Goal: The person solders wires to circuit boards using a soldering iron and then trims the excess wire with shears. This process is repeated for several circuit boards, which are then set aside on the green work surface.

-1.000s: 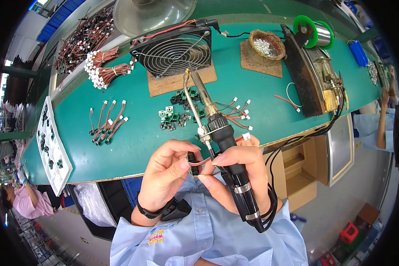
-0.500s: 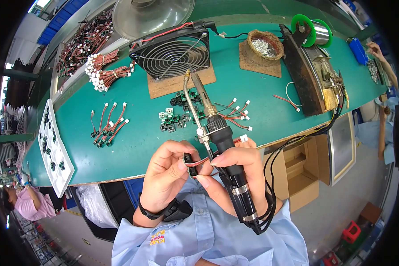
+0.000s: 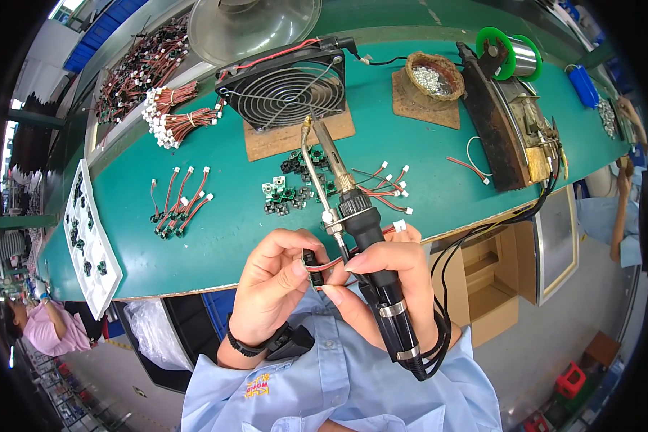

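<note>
Between the thumb and fingers of my left hand (image 3: 268,286) is a small black component (image 3: 312,268), pinched upright. A red-and-black wire lead (image 3: 329,266) runs from it to my right hand (image 3: 403,284), and its white connector (image 3: 399,226) sticks out past the right fingertips. My right hand also grips a soldering iron (image 3: 358,212) with a brass feed tube beside its barrel. The iron's tip points away, toward the fan. Beyond my hands lie small circuit boards (image 3: 284,196) and two groups of wire leads, one to the left (image 3: 180,209) and one to the right (image 3: 389,189).
A black fan (image 3: 284,90) stands on a wooden board at the back. Left are a white tray (image 3: 97,252) and bundled leads (image 3: 180,119). Right are a bowl of metal bits (image 3: 433,75), an iron stand (image 3: 493,129) and a solder spool (image 3: 518,57). Cables hang beside my right hand.
The whole view has shifted slightly. My hands keep the same holds, and the black component looks slightly turned between my left fingers.
</note>
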{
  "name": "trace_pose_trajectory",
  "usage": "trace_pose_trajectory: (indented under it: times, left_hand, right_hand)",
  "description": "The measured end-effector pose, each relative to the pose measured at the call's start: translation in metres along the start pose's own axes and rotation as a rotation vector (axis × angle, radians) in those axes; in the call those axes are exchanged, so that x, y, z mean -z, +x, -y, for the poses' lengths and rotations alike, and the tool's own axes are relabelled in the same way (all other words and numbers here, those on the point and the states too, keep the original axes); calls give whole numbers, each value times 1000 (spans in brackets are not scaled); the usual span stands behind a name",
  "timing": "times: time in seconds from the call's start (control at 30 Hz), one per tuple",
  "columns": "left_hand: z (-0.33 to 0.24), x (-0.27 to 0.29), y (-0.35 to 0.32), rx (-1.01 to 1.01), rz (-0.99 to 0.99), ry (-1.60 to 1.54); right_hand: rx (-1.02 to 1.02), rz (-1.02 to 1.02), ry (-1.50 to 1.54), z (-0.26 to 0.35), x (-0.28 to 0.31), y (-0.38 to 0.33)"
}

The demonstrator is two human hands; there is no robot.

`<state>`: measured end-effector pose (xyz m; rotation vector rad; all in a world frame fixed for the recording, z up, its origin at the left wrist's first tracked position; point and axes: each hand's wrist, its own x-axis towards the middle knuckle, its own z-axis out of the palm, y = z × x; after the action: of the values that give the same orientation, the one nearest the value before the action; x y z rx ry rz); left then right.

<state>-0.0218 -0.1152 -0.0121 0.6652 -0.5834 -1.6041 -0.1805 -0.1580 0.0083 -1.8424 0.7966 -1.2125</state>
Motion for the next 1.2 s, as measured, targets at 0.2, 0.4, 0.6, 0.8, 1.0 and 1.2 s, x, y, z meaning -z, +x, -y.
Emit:
trace_pose_trajectory:
  times: [0.2, 0.4, 0.6, 0.8, 1.0, 1.2]
  left_hand:
    - [-1, 1, 1, 7, 18, 12]
    - [-1, 1, 2, -10, 16, 5]
    - [0, 2, 2, -13, 26, 16]
    - [0, 1, 2, -34, 12, 40]
    - [0, -1, 2, -81, -16, 106]
    - [0, 2, 2, -65, 9, 119]
  right_hand:
    - [25, 11, -25, -1, 2, 1]
    - [12, 17, -18, -1, 2, 1]
    - [27, 21, -27, -1, 3, 3]
    - [52, 39, -53, -1, 4, 5]
    - [28, 42, -47, 0, 4, 4]
    - [20, 59, -52, 0, 4, 4]
